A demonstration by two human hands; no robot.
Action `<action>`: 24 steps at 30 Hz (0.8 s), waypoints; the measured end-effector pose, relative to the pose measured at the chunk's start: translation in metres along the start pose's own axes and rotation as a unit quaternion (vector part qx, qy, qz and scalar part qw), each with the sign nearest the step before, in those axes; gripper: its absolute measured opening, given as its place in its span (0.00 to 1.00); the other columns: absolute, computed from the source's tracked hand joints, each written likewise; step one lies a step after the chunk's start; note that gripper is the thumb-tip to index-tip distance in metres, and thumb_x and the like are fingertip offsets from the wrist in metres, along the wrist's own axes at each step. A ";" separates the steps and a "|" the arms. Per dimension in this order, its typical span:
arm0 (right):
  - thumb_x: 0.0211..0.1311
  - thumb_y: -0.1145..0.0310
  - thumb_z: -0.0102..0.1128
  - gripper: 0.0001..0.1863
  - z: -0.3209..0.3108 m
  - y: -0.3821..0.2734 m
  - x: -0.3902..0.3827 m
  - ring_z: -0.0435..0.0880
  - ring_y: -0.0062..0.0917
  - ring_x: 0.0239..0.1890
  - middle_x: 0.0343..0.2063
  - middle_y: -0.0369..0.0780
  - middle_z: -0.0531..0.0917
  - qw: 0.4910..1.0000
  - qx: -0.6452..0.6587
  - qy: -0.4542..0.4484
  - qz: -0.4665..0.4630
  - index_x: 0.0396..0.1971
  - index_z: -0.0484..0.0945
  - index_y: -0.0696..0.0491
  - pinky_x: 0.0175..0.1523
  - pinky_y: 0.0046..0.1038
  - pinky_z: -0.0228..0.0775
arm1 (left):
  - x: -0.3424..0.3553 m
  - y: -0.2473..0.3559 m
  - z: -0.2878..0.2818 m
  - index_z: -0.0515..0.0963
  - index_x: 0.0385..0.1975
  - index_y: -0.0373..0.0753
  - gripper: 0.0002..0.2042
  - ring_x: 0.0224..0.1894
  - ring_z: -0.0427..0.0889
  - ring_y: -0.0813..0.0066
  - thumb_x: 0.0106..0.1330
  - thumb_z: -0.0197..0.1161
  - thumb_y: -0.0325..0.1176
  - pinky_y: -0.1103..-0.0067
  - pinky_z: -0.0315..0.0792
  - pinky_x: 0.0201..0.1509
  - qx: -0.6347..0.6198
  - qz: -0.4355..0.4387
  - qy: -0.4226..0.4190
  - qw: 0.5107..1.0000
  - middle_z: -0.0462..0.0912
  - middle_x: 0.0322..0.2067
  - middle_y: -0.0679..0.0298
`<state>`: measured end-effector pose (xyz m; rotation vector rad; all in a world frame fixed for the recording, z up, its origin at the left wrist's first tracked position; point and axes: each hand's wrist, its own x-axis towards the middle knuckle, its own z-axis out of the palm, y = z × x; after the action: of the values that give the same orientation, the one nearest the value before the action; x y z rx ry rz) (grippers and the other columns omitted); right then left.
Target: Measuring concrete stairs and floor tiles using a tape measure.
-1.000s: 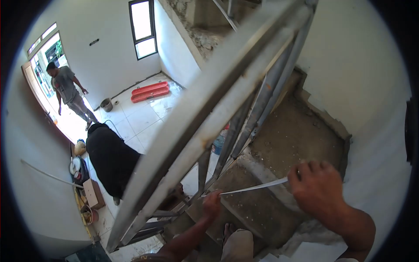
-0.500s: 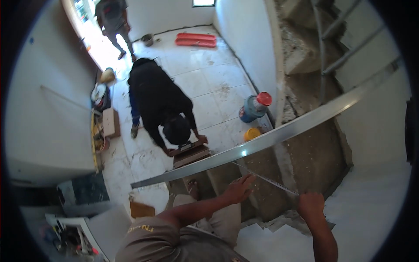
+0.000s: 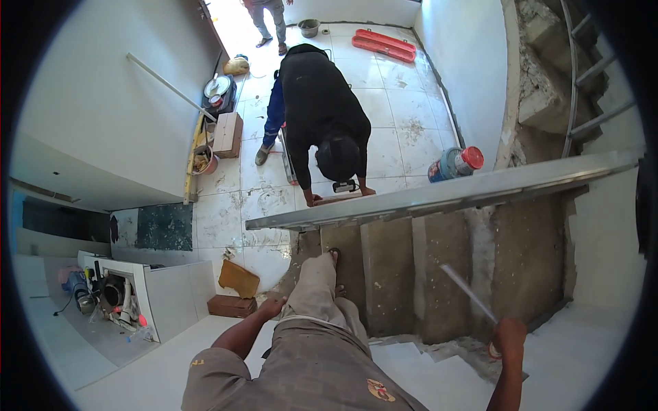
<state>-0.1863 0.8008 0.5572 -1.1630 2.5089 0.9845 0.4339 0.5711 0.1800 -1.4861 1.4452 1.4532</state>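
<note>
We look down into a room with pale walls (image 3: pixel 96 130) and a white tiled floor (image 3: pixel 373 109) smudged with dirt. Our right grip (image 3: pixel 508 335) is clenched around a tape measure (image 3: pixel 469 294), its strip slanting up and to the left over the concrete steps (image 3: pixel 391 274); we cannot tell whether its far end touches them. Our left grip (image 3: pixel 273 308) is beside the trousers (image 3: pixel 312 288), and we cannot tell whether its fingers are closed. Just to its left we see a reddish-brown block (image 3: pixel 232 306), with a tan board (image 3: pixel 238 278) next to it. A silvery metal rail (image 3: pixel 439 197) crosses beyond the steps. Past it, a co-worker in black (image 3: pixel 319 103) bends forward, both arms stretched down. A blue bucket (image 3: pixel 449 164) with a red lid (image 3: pixel 472 157) stands near the rail. Farther off we see a long red case (image 3: pixel 384 45) and another person's legs (image 3: pixel 279 19).
</note>
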 end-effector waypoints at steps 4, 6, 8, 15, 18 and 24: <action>0.52 0.66 0.64 0.10 -0.003 -0.021 -0.015 0.88 0.48 0.32 0.26 0.52 0.86 0.999 0.022 0.019 0.038 0.23 0.87 0.56 0.40 0.45 0.81 | 0.068 -0.036 0.044 0.79 0.54 0.32 0.37 0.62 0.74 0.36 0.75 0.38 0.63 0.59 0.66 0.67 -0.108 0.194 0.156 0.963 0.77 0.55 0.32; 0.53 0.66 0.63 0.10 0.004 -0.035 -0.030 0.88 0.49 0.32 0.26 0.53 0.86 0.998 0.033 0.011 0.048 0.24 0.87 0.57 0.40 0.46 0.81 | 0.075 -0.018 0.023 0.78 0.58 0.33 0.39 0.65 0.71 0.39 0.75 0.37 0.65 0.60 0.63 0.69 -0.149 -0.022 0.074 0.986 0.75 0.58 0.33; 0.54 0.65 0.62 0.11 0.021 -0.052 -0.042 0.88 0.49 0.32 0.26 0.53 0.86 0.996 0.051 0.018 0.065 0.23 0.87 0.57 0.40 0.47 0.80 | 0.073 -0.025 0.011 0.78 0.57 0.33 0.39 0.65 0.72 0.40 0.74 0.37 0.66 0.60 0.63 0.68 -0.132 0.036 0.060 0.989 0.76 0.58 0.34; 0.60 0.64 0.56 0.14 0.166 -0.167 0.013 0.86 0.51 0.31 0.31 0.53 0.87 0.950 0.305 0.011 -0.070 0.28 0.87 0.56 0.40 0.46 0.79 | 0.162 -0.032 -0.077 0.82 0.50 0.31 0.38 0.59 0.79 0.43 0.70 0.47 0.66 0.63 0.71 0.63 0.046 0.069 0.065 0.994 0.83 0.52 0.41; 0.64 0.64 0.53 0.14 0.265 -0.260 0.013 0.86 0.39 0.30 0.30 0.46 0.87 0.861 0.491 0.040 -0.124 0.31 0.86 0.56 0.38 0.39 0.79 | 0.201 -0.044 -0.105 0.82 0.50 0.32 0.37 0.54 0.84 0.49 0.70 0.47 0.65 0.64 0.72 0.62 0.061 0.117 0.025 0.991 0.87 0.44 0.44; 0.72 0.58 0.54 0.17 0.295 -0.507 -0.047 0.83 0.32 0.28 0.29 0.42 0.84 0.250 0.940 -0.167 0.161 0.46 0.78 0.58 0.38 0.35 0.80 | 0.194 -0.103 -0.140 0.77 0.62 0.37 0.41 0.63 0.76 0.62 0.69 0.49 0.71 0.70 0.66 0.67 -0.158 0.038 -0.079 0.984 0.80 0.58 0.51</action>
<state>0.1936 0.7839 0.1085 0.4652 1.3935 -1.5420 0.5335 0.4096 0.0018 -1.4704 1.2287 1.8714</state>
